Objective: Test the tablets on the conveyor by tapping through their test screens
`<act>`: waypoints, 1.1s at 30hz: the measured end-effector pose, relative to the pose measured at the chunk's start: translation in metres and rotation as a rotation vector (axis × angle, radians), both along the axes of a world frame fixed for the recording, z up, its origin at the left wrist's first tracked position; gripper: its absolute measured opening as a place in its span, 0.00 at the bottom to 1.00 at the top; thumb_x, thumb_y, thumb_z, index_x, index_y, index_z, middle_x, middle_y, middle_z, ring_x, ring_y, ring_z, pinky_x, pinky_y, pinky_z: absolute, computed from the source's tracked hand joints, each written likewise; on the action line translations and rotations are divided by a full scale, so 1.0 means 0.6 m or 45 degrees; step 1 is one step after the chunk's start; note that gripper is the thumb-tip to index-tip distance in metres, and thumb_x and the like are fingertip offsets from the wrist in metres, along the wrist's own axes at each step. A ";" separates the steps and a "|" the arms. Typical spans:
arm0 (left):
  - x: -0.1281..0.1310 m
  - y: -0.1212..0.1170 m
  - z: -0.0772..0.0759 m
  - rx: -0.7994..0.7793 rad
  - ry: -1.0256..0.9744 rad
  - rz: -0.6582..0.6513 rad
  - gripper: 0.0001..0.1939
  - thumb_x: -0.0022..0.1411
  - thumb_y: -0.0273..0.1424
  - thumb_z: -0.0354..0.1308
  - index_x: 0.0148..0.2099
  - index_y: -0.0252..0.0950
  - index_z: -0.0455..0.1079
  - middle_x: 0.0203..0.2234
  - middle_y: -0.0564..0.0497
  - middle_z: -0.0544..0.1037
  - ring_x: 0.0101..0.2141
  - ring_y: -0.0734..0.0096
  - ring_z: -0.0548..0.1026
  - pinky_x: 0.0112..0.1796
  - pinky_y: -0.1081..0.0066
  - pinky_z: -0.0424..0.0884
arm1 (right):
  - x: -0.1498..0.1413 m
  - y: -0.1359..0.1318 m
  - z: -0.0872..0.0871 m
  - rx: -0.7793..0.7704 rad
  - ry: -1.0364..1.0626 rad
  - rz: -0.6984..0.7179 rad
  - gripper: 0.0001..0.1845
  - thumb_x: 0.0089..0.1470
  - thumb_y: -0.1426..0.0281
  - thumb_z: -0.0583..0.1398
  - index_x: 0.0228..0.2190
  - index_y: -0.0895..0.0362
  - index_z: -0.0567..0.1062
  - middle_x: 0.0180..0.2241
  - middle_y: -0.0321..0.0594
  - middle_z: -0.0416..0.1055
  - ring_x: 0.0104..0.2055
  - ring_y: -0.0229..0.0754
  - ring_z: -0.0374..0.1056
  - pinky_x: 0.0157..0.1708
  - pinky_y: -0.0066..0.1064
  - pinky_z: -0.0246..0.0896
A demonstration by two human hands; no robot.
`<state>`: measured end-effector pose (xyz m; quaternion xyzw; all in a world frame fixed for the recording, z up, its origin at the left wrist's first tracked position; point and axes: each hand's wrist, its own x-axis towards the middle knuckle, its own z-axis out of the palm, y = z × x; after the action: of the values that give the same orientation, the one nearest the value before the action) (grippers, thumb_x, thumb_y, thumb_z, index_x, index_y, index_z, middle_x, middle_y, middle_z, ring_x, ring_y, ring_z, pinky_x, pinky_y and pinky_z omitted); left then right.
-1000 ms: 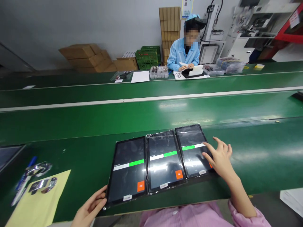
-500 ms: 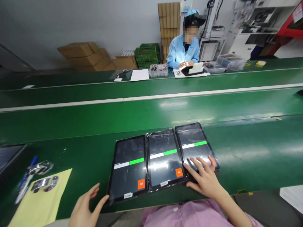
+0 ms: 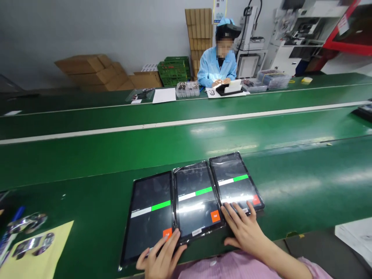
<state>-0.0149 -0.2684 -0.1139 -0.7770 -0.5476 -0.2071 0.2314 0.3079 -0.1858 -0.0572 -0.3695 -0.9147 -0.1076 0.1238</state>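
Three black tablets lie side by side, face up, their screens lit with white and green bars and an orange or red box. My left hand (image 3: 162,254) rests over the bottom edge of the left tablet (image 3: 148,221), fingers stretched onto the screen near its orange box and hiding the bottom label. The middle tablet (image 3: 197,211) has a small white label at its bottom edge. Across the lower part of the right tablet (image 3: 232,170) lie the extended fingers of my right hand (image 3: 244,226), thumb apart. Neither hand grips anything.
Yellow paper (image 3: 40,248) with shiny strips and pens (image 3: 11,232) lies at left. Beyond the green conveyor (image 3: 130,143), a co-worker in blue (image 3: 217,66) sits among parts trays (image 3: 187,89). White sheets (image 3: 354,240) are at lower right. Cartons (image 3: 90,73) stand behind.
My left hand has moved right, from beside the left tablet's corner onto its bottom edge. My right hand has drawn slightly down the right tablet, uncovering its red box. The view has shifted.
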 end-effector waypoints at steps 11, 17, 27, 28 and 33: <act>0.010 0.029 0.038 0.031 -0.226 -0.156 0.26 0.64 0.37 0.59 0.64 0.50 0.64 0.36 0.58 0.83 0.29 0.68 0.76 0.37 0.64 0.60 | 0.125 0.243 -0.047 -0.576 1.110 -0.531 0.26 0.64 0.58 0.47 0.55 0.55 0.70 0.46 0.48 0.70 0.48 0.51 0.65 0.51 0.45 0.61; -0.022 0.098 0.135 -0.049 -0.224 -0.295 0.14 0.68 0.35 0.53 0.53 0.49 0.73 0.38 0.56 0.83 0.37 0.69 0.78 0.48 0.63 0.59 | 0.118 0.267 -0.094 -0.731 1.441 -0.509 0.28 0.60 0.48 0.53 0.52 0.52 0.74 0.45 0.44 0.72 0.47 0.51 0.67 0.51 0.44 0.61; -0.061 0.330 0.164 -1.008 -0.098 0.360 0.27 0.68 0.44 0.43 0.63 0.38 0.62 0.61 0.38 0.66 0.61 0.47 0.64 0.59 0.31 0.43 | 0.114 0.266 -0.091 -0.854 1.658 -0.554 0.30 0.50 0.45 0.60 0.45 0.55 0.77 0.43 0.45 0.75 0.43 0.52 0.70 0.46 0.43 0.65; -0.059 0.332 0.165 -1.049 -0.092 0.353 0.27 0.67 0.44 0.43 0.62 0.39 0.62 0.60 0.38 0.68 0.60 0.47 0.65 0.59 0.30 0.41 | 0.113 0.265 -0.090 -0.863 1.677 -0.573 0.30 0.49 0.45 0.61 0.43 0.55 0.76 0.41 0.45 0.76 0.41 0.52 0.70 0.44 0.42 0.66; -0.062 0.317 0.175 -1.094 -0.040 0.434 0.30 0.63 0.49 0.48 0.61 0.38 0.62 0.54 0.36 0.73 0.55 0.42 0.69 0.56 0.24 0.34 | 0.112 0.260 -0.086 -0.861 1.714 -0.659 0.28 0.45 0.44 0.63 0.36 0.55 0.75 0.33 0.44 0.75 0.34 0.50 0.70 0.36 0.39 0.68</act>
<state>-0.0521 -0.0782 -0.0089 -0.6982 -0.7071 0.0678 -0.0892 0.3751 -0.0296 -0.1089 -0.5733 -0.5118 0.3968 0.5020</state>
